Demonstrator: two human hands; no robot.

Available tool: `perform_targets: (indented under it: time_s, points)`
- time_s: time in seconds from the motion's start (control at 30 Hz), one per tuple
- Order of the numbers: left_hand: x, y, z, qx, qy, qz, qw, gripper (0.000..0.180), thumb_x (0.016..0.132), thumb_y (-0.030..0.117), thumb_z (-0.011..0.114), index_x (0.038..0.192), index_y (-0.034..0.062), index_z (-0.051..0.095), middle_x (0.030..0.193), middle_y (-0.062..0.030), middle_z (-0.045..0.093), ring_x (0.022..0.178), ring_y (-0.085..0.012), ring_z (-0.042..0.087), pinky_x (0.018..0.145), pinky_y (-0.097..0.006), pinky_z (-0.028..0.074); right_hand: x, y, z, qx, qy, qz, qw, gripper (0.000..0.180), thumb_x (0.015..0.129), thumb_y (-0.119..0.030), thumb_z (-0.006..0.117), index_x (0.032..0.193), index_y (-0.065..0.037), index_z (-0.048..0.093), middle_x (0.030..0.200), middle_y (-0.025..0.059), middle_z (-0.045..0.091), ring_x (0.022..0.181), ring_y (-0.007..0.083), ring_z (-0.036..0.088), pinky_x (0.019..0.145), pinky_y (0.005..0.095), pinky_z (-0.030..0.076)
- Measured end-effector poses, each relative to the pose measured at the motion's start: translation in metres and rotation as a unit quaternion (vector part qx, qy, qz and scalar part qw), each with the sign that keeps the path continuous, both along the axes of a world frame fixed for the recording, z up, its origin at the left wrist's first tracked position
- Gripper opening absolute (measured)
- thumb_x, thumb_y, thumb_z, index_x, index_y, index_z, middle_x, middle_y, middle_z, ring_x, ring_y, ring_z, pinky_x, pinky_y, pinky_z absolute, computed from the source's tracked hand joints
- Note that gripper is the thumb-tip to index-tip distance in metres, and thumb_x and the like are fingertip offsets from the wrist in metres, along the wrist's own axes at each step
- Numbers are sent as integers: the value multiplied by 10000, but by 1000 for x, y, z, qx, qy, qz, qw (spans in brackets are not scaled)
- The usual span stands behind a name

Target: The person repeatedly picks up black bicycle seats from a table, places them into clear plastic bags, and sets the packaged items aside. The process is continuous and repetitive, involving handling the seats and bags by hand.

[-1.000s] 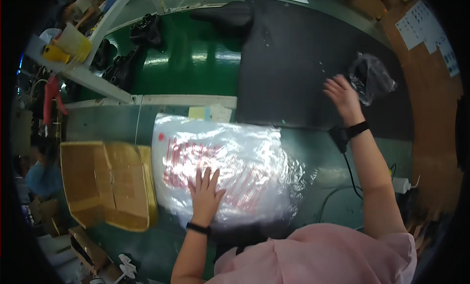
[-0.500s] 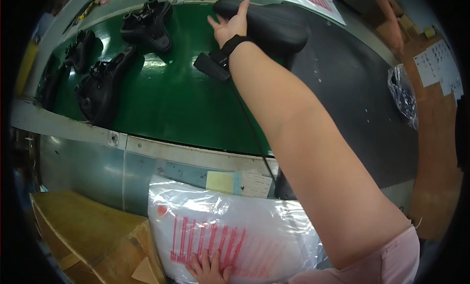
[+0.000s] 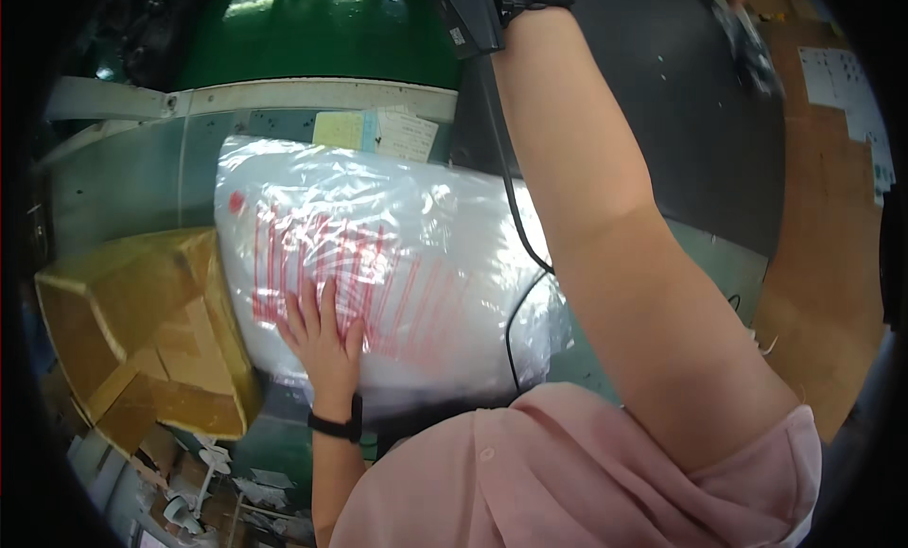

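My left hand [image 3: 324, 345] lies flat with its fingers spread on a stack of clear plastic bags [image 3: 435, 208] with red printed stripes. A dark band circles that wrist. My right forearm [image 3: 577, 122] stretches away over the black mat, with a black strapped device [image 3: 473, 18] at its wrist. Beyond the top edge, the right hand itself is cut off, so what it touches is hidden.
A green belt surface [image 3: 322, 37] runs along the far side behind a pale metal rail [image 3: 312, 94]. An open cardboard box [image 3: 85, 264] stands left of the bags. Paper notes [image 3: 402, 134] lie behind them. A black mat [image 3: 700, 122] covers the right side; a cable [image 3: 511, 189] hangs beside my arm.
The view has tilted downward, so the black bicycle saddle and my right hand have left the picture. My left hand still rests on the bags, now seen more fully.
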State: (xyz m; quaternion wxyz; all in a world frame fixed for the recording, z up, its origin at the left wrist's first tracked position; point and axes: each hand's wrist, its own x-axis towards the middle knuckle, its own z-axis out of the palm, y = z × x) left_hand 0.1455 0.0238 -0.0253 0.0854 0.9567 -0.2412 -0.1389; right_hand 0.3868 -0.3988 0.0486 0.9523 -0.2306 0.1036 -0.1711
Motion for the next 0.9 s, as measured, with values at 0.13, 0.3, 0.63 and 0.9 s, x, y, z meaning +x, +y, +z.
perform_targets:
  time_s: [0.13, 0.3, 0.63, 0.9]
  points:
    - [10, 1, 0, -49, -13, -43, 998, 598, 883, 403, 559, 1429, 222, 397, 1501, -96, 320, 1398, -373, 207, 1116, -577, 79, -64, -49, -44, 97, -196, 159, 963, 49, 869, 8, 568, 860, 9, 520, 745, 84, 557, 653, 156, 544, 530, 232, 432]
    - [16, 14, 18, -71, -44, -56, 995, 583, 868, 337, 592, 1407, 198, 420, 1481, -112, 343, 1385, -369, 233, 1117, -574, 108, -251, -20, 50, -165, 57, 20, 984, 367, 914, -37, 530, 1260, 56, 451, 1039, 151, 638, 936, 204, 631, 789, 296, 521]
    - [-66, -39, 52, -278, 19, -52, 959, 519, 837, 215, 638, 1319, 87, 495, 1384, -217, 423, 1302, -428, 324, 1075, -497, 264, -262, 38, -8, -410, 381, -85, 824, 542, 791, -103, 668, 1281, -17, 452, 1293, 194, 476, 1147, 297, 528, 912, 418, 480]
    - [-60, 9, 24, -74, 63, 9, 995, 658, 871, 358, 591, 1445, 155, 343, 1521, -155, 240, 1411, -437, 114, 1083, -648, 110, -131, -48, 40, -992, 65, -108, 12, 769, 694, -166, 705, 1399, -120, 401, 1364, 173, 474, 1247, 364, 443, 1013, 410, 390]
